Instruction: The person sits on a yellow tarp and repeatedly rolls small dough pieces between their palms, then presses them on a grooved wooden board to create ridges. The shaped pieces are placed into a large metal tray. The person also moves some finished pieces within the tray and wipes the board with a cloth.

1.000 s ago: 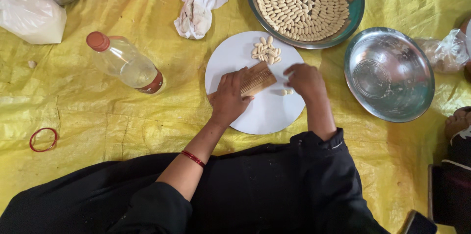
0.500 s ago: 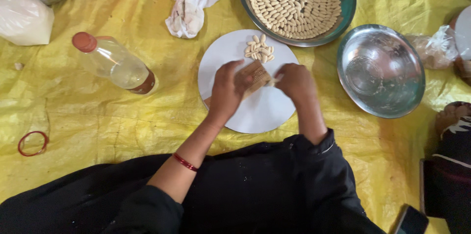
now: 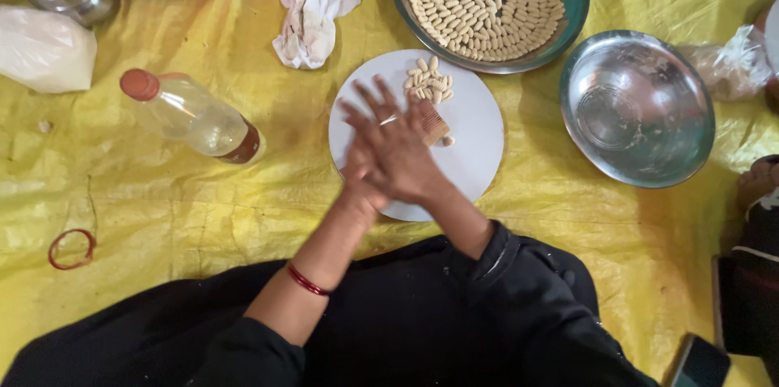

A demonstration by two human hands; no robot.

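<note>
Head view: person seated on yellow sheet (image 3: 162,192), both hands over white plate (image 3: 479,152).
Hands: right hand (image 3: 402,152) lay flat across left hand (image 3: 361,172), palms pressed together, fingers spread toward 11 o'clock. Could not tell what, if anything, sat between the palms.
Comb: small ribbed brown comb (image 3: 434,123) on the plate, touching the right hand at its 2 o'clock edge.
Dough pieces: small pile of pale shaped pieces (image 3: 430,83) at plate's 12 o'clock, apart from the hands.
Big tray: round metal tray (image 3: 572,6) at 1 o'clock of the plate, packed with rows of the same pieces.
Steel bowl: steel bowl (image 3: 637,107) at 3 o'clock.
Bottle: clear plastic bottle (image 3: 191,115) lying at 9 o'clock, white cloth (image 3: 312,6) at 11 o'clock.
</note>
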